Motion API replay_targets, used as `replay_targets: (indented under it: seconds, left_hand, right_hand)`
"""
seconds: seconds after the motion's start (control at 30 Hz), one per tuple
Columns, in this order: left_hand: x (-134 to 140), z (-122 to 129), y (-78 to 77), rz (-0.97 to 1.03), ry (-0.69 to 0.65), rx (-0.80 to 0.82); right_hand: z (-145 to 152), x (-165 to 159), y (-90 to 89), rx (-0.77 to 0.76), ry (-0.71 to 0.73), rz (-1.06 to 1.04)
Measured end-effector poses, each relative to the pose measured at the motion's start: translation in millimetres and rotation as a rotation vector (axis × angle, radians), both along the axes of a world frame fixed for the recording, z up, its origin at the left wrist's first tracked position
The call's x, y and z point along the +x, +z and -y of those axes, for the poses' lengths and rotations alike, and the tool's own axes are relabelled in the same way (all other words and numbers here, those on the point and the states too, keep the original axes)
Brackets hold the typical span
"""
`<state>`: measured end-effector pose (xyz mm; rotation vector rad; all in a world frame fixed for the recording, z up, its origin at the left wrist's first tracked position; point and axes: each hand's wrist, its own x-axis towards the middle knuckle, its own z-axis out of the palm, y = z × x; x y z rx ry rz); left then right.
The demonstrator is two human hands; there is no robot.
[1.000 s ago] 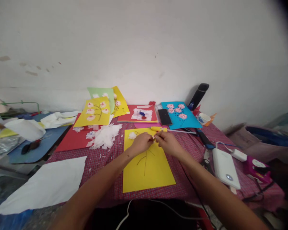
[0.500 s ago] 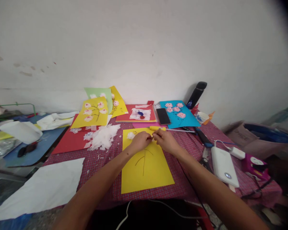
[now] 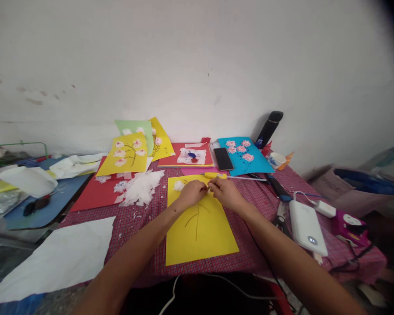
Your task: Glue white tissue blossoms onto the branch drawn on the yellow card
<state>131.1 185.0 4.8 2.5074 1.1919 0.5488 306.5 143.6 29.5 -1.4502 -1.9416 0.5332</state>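
My left hand (image 3: 194, 193) and my right hand (image 3: 226, 192) meet over the upper part of a yellow sheet (image 3: 210, 240), fingertips pinched close together. Whatever sits between them is too small to make out. Thin dark branch lines are drawn on the sheet, and a white paper tuft (image 3: 178, 186) lies at its upper left, beside my left hand. Just beyond my fingers is a yellow glue gun (image 3: 216, 175) with a long pale glue stick (image 3: 246, 178) reaching right. A heap of torn white paper (image 3: 144, 188) lies left of the sheet.
Flower pictures on yellow (image 3: 123, 153) and blue paper (image 3: 256, 157) stand at the back. A phone (image 3: 223, 159), a black bottle (image 3: 269, 130), a paper cup (image 3: 276, 160) and a white power bank (image 3: 307, 227) are on the right. White paper (image 3: 62, 253) overhangs the left edge.
My hands stay almost in place, fingertips still together, with only a slight shift of the fingers. The other things lie as before.
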Motion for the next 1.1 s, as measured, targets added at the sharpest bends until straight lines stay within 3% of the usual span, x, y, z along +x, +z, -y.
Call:
replay_targets:
  seconds: [0.77, 1.1]
  left_hand:
    - [-14, 3, -0.3, 0.067, -0.006, -0.01]
    - [-16, 3, -0.8, 0.082, -0.017, -0.008]
  right_hand:
    - [6, 2, 5.4, -0.033, -0.043, -0.078]
    - [5, 1, -3.1, -0.035, -0.051, -0.069]
